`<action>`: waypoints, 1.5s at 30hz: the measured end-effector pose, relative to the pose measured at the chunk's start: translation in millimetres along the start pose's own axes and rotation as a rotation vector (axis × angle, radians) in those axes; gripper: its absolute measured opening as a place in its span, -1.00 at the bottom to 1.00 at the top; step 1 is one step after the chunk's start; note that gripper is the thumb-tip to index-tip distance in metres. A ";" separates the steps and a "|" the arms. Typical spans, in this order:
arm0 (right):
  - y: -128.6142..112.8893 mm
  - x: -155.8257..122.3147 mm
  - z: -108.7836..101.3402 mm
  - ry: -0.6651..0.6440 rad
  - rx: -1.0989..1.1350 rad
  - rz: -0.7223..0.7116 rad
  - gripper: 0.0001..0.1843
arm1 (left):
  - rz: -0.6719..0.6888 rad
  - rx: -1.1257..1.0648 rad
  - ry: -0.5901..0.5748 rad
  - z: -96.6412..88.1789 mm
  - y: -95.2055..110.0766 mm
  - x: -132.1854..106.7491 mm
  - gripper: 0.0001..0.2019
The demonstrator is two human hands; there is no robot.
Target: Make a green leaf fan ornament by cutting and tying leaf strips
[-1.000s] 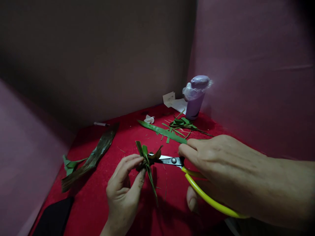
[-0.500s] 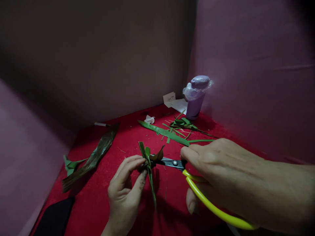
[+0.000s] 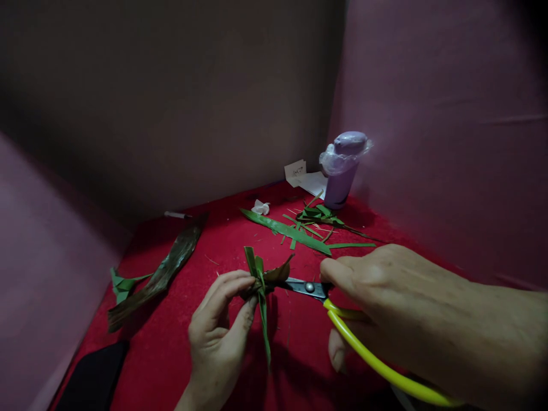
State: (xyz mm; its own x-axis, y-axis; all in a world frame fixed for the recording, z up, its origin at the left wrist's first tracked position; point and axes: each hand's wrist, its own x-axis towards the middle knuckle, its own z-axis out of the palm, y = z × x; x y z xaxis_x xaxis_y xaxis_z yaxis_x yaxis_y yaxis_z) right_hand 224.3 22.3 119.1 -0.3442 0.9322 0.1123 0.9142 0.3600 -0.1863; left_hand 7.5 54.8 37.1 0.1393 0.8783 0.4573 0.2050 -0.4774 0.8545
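Note:
Between the fingertips and thumb of my left hand [image 3: 220,331] is a small bundle of folded leaf strips [image 3: 262,285]. Green ends stick up and hang down from it, and a brownish leaf piece juts out to the right. My right hand [image 3: 377,291] is closed around a pair of scissors [image 3: 309,286] with dark blades and yellow handles. The blades point left at the brownish piece, which hides their tips, so I cannot tell whether they touch the leaf.
On the red cloth [image 3: 171,365] lie a long green leaf [image 3: 291,233], leaf scraps [image 3: 321,216], a dried brown leaf [image 3: 162,279], a folded green leaf piece [image 3: 123,285], a pen [image 3: 176,215] and crumpled tissue [image 3: 260,207]. A purple tumbler [image 3: 341,182], white cards [image 3: 295,171] and a black phone-like object [image 3: 92,377] are around.
My right hand and the scissors have shifted slightly right, away from the left hand. The brownish leaf piece leans further right. My left hand keeps its hold, almost still.

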 end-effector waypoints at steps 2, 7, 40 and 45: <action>-1.1 0.5 -3.5 -0.064 -0.049 -0.032 -0.82 | 0.010 0.010 -0.007 -0.7 0.7 0.3 -0.77; -1.9 1.2 -4.8 -0.060 -0.111 -0.064 -0.77 | 0.051 0.032 -0.006 -2.1 1.0 0.8 -0.77; 2.0 -1.7 -3.5 -0.081 -0.084 -0.113 -0.80 | -0.045 -0.064 0.026 -5.2 -2.1 2.2 -0.80; 0.6 -5.8 -4.7 -0.100 0.062 -0.121 -0.90 | -0.031 -0.042 0.044 -6.6 -1.9 1.8 -0.81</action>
State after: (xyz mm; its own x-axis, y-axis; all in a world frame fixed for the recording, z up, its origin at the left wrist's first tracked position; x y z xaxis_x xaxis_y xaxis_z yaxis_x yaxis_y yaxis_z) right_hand 227.9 16.9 122.9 -0.4730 0.8801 0.0408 0.8509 0.4683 -0.2379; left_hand 0.9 57.5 37.9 0.0903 0.8934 0.4400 0.1680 -0.4491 0.8775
